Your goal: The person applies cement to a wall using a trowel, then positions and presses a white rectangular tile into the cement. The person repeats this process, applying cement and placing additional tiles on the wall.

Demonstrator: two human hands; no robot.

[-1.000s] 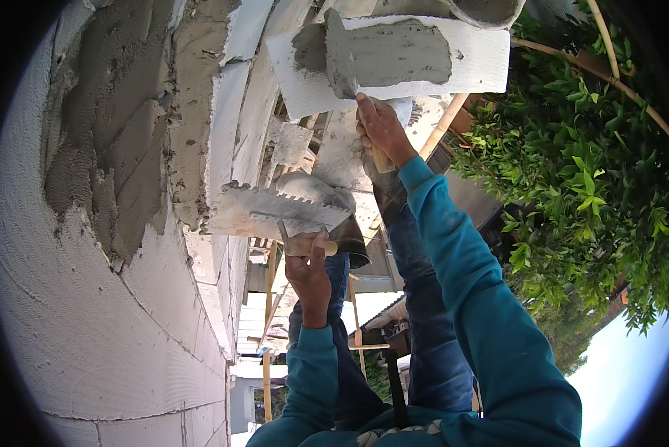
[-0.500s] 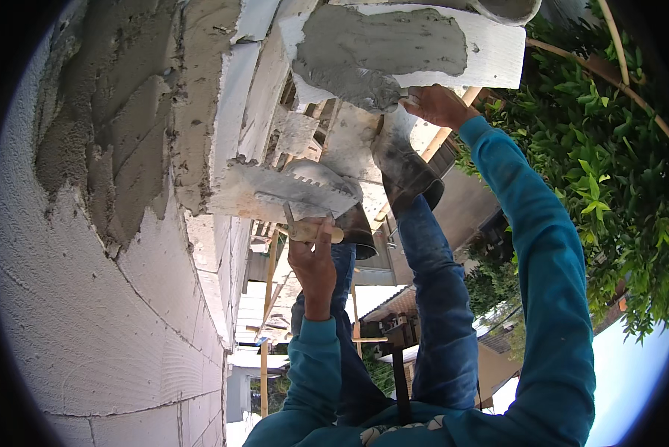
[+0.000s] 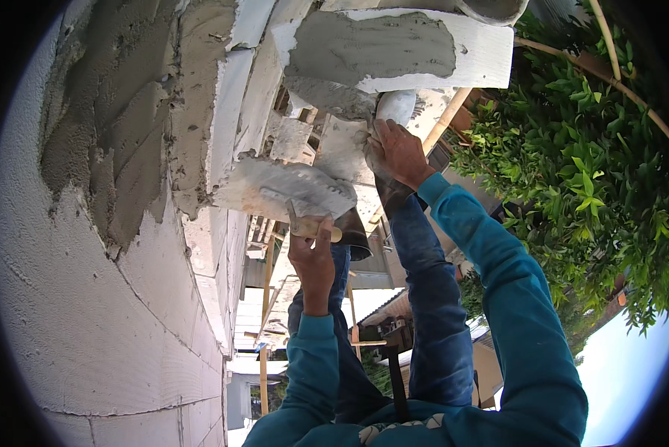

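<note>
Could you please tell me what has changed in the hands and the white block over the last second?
The right hand slid from the mortar-coated white block to the trowel blade beneath it. The left hand keeps gripping the notched trowel by its handle; the wall is unchanged.

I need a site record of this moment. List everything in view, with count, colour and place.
white foam board: one, white, spread with grey mortar, top centre.
notched trowel: one, mortar-caked blade, pale handle, centre.
insulated wall: one, white panels, grey mortar patches above, left.
grey mortar: patches on the wall, upper left.
leafy bush: one, green, right.
wooden poles: several, tan, lower centre.
blue trousers: one pair, centre.
teal sleeves: two, lower centre and right.
left hand: grips the trowel handle.
right hand: on the board's lower edge.
</note>
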